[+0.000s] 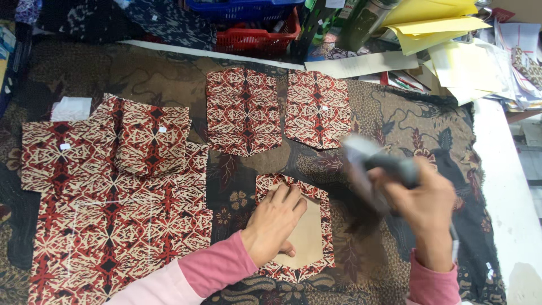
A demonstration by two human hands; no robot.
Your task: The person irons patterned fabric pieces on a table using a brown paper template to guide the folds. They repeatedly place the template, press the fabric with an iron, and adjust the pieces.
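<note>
Cardboard template (pixel 306 234) on the red patterned pocket piece (pixel 293 226), near the surface's front edge, lies under your left hand (pixel 276 223), pressed flat with fingers spread, while your right hand (pixel 420 203) grips a blurred grey iron (pixel 375 164) just beside it.

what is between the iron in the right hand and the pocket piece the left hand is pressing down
Nothing visible: the blurred iron in the right hand hangs just right of the pocket piece; the left hand covers its middle.

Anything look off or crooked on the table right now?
Nothing stands out. The left hand presses a brown template inside the folded patterned piece; the right hand grips a blurred iron.
</note>
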